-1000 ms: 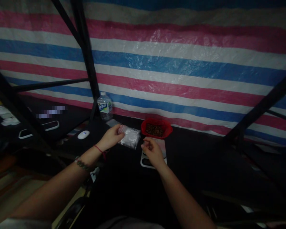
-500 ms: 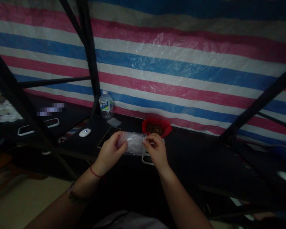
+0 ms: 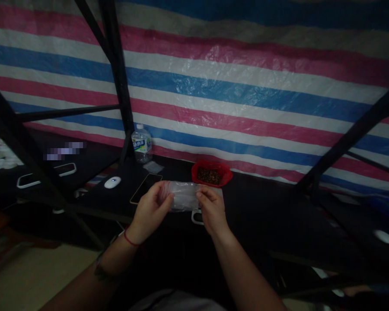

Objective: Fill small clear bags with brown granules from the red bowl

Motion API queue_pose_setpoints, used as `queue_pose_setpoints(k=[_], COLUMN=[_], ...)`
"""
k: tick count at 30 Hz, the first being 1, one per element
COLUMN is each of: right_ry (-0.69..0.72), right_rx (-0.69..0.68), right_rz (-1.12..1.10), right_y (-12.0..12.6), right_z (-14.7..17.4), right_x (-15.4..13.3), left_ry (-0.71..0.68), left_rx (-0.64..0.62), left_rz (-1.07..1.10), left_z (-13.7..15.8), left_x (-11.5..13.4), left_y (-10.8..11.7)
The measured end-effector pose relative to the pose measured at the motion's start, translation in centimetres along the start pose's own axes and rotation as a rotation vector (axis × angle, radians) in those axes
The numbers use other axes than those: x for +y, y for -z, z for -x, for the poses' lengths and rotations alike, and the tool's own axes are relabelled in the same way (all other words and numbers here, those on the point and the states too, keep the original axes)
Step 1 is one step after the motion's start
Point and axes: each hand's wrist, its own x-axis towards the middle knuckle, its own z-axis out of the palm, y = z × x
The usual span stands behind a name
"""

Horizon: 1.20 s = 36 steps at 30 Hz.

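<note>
Your left grip (image 3: 150, 206) and right grip (image 3: 213, 208) pinch opposite ends of the clear plastic bag (image 3: 183, 196), likely to hold it flat; red bowl (image 3: 226, 176) sits beyond right grip, probably for reach.

1. Sheeting (image 3: 230, 101), upper frame: horizontal bands of pinkish red, white and blue; greyish band near the top.
2. Post (image 3: 118, 77), upper left: plain black.
3. Table (image 3: 262, 211), across the middle: plain black.
4. Plastic bag (image 3: 183, 198), centre: clear to whitish, pinkish at its left end.
5. Bowl (image 3: 227, 176), right of centre: red; contents (image 3: 209, 176) dark brown with lighter flecks.
6. Flat device (image 3: 193, 218), below centre: white rim, dark panel.
7. Bottle (image 3: 139, 157), left of centre: clear, white cap, label in blue, white and green.
8. Mouse (image 3: 112, 183), left: white, small blue mark.
9. Phone (image 3: 140, 192), left of centre: dark face, tan edge.
10. Wrist cord (image 3: 129, 240), lower left: red.
</note>
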Motion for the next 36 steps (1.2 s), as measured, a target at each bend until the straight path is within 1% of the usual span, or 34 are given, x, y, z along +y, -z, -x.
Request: queue_pose_setpoints(k=[6, 11, 14, 17, 19, 24, 28, 31, 33, 36], right_ry=[-0.01, -0.037, -0.036, -0.074, -0.117, -0.222, -0.275, -0.271, -0.207, -0.076], right_rx=[0.033, 0.024, 0.047, 0.049, 0.009, -0.185, -0.242, -0.278, -0.283, -0.242], right_rz=[-0.015, -0.043, -0.066, -0.101, -0.128, -0.133, -0.033, 0.145, 0.292, 0.475], right_y=[0.2, 0.3, 0.3, 0.2, 0.0, -0.6, -1.0, -1.4, -1.9, -2.8], right_z=[-0.3, -0.4, -0.3, -0.1, 0.1, 0.2, -0.2, -0.4, -0.4, -0.1], right_x=[0.1, 0.4, 0.7, 1.0, 1.0, 0.5, 1.6, 3.7, 5.5, 8.0], left_ry=[-0.023, -0.014, 0.021, 0.073, 0.102, 0.13, 0.152, 0.2, 0.23, 0.253], left_rx=[-0.061, -0.081, -0.072, -0.024, -0.004, -0.017, -0.064, -0.077, -0.043, -0.029], left_rz=[-0.029, -0.033, 0.016, 0.113, 0.17, 0.233, 0.268, 0.304, 0.365, 0.393], left_z=[0.1, 0.2, 0.3, 0.3, 0.3, 0.2, 0.1, -0.1, -0.2, -0.3], left_x=[0.2, 0.2, -0.2, -0.5, -0.7, -1.6, -3.7, -6.3, -8.2, -10.7], left_y=[0.0, 0.1, -0.1, -0.4, -0.6, -0.7, -0.5, -0.6, -0.9, -1.7])
